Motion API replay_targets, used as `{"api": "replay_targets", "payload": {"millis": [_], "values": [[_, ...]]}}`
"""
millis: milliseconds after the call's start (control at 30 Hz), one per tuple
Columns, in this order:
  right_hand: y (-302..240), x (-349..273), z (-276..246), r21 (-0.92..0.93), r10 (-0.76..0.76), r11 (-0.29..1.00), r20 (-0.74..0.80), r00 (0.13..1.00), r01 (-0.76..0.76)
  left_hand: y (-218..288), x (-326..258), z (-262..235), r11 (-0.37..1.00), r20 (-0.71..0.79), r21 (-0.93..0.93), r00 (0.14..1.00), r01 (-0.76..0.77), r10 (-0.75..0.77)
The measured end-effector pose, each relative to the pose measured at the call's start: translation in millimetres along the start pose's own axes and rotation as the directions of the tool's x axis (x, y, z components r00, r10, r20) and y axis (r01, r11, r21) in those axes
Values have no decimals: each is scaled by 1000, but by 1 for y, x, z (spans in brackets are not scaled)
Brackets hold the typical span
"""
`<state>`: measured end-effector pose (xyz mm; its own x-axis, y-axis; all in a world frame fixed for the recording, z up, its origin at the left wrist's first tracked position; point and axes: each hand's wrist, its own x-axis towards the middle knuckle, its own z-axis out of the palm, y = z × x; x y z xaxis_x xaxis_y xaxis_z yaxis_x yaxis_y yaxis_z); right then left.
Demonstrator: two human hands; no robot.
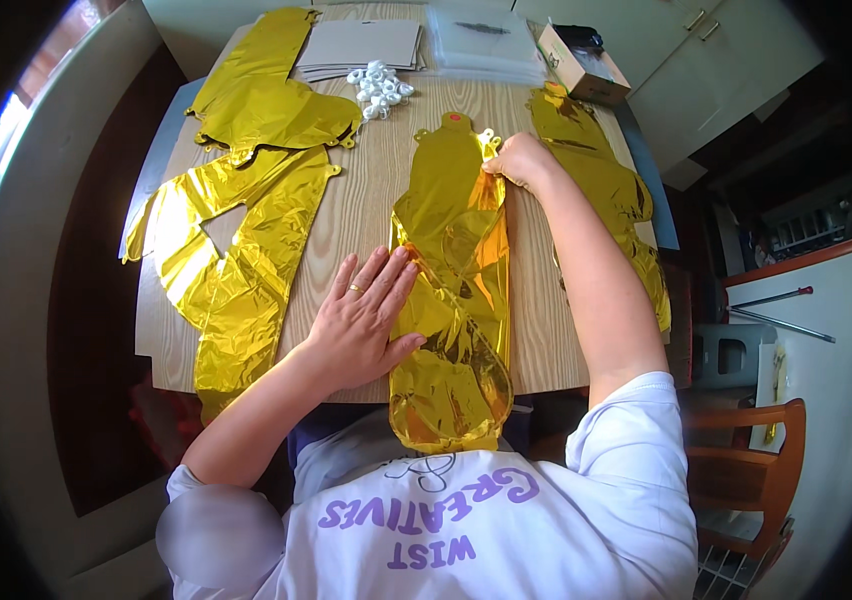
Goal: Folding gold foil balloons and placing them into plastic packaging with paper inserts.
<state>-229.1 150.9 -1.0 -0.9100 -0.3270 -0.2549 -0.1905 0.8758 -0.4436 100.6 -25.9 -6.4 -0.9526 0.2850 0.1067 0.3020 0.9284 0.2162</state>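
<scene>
The folded gold foil lies lengthwise in front of me on the wooden table, its lower end reaching past the near edge, probably so that its whole length stays within my reach. My left hand is wide, fingers straight and slightly spread over the foil's left side, which I judge steadies such slippery stuff. My right hand is curled nearly closed at the upper right rim beside a small tab; thumb and forefinger seem to pinch the foil, though the knuckles hide the exact grip. More foil sheets lie along the table's left edge and another foil pile along the right, apparently parted to leave the middle for this one. White curled pieces, grey cards, clear sleeves and a cardboard box line the far edge.
</scene>
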Motion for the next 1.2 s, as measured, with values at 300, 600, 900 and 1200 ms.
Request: {"api": "replay_targets", "payload": {"millis": [300, 600, 900, 1200], "values": [[2, -12, -1, -28, 0, 1000, -48, 999, -1, 0, 1, 2, 1000, -7, -4, 1000, 1, -1], [-10, -70, 6, -280, -433, 896, -382, 817, 344, 2, 2, -2, 999, -10, -32, 1000, -7, 7], [0, -79, 14, -260, -493, 858, -178, 851, 443, 2, 9, -6, 991, -25, -58, 992, -121, 120], [11, -85, 20, -294, -607, 795, -357, 710, 531, -5, 16, -4, 983, -7, -70, 985, -170, 170]]}}
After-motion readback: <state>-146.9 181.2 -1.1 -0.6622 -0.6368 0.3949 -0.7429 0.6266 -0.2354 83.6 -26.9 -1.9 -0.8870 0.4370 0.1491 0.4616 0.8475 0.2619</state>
